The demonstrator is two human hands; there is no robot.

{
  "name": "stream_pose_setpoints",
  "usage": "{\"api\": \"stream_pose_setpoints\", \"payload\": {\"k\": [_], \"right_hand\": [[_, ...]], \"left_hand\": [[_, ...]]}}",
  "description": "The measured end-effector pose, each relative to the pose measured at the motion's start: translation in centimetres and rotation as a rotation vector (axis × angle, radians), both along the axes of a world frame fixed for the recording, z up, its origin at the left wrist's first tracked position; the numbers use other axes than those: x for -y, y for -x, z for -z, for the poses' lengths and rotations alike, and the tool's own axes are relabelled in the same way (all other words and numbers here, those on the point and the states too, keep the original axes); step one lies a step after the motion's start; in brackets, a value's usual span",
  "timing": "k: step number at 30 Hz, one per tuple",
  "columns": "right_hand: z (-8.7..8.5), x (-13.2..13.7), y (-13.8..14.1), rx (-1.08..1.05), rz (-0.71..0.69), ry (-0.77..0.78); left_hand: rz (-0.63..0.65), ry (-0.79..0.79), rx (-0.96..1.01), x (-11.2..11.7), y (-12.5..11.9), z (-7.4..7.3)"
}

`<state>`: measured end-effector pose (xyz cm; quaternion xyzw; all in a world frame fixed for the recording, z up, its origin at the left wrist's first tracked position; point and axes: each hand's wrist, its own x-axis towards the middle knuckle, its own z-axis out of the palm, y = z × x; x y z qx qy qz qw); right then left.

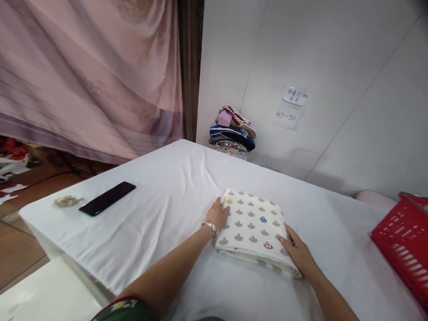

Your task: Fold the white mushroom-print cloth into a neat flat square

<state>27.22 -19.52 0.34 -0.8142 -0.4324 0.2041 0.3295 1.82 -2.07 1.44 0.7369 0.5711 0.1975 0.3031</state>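
A folded white cloth (pixel 252 223) with a grey mushroom-like print and a few coloured marks lies on the white-covered table (pixel 169 201). My left hand (pixel 218 213) rests against the cloth's left edge, fingers curled on it, a bracelet at the wrist. My right hand (pixel 297 251) lies at the cloth's near right corner, fingers stretched flat on the fabric. Neither hand lifts the cloth.
A black phone (pixel 107 198) and a small crumpled beige scrap (pixel 66 201) lie at the table's left. A stack of folded clothes (pixel 232 131) sits at the far corner by the wall. A red plastic basket (pixel 407 244) stands at the right edge. Pink curtain hangs left.
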Motion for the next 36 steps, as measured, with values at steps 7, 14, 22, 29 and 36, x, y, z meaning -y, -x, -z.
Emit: {"api": "stream_pose_setpoints", "payload": {"k": [7, 14, 22, 29, 36], "right_hand": [[-1.4, -0.1, -1.3, -0.171, 0.028, 0.038], [-2.6, -3.1, -8.0, 0.320, -0.034, 0.093], [-3.6, -4.5, 2.0, 0.460, -0.326, 0.019], [-1.7, -3.2, 9.2, 0.659, -0.486, 0.120], [0.2, 0.3, 11.0, 0.781, -0.566, -0.042]], "left_hand": [[-0.019, 0.080, 0.054, 0.7, -0.2, -0.9], [0.139, 0.438, 0.372, 4.7, -1.8, 0.0], [0.077, 0.463, 0.504, 3.0, -1.3, 0.5], [-0.003, 0.161, 0.422, -1.4, -2.1, 1.1], [0.038, 0.073, 0.382, -2.8, -3.3, 1.6]]}}
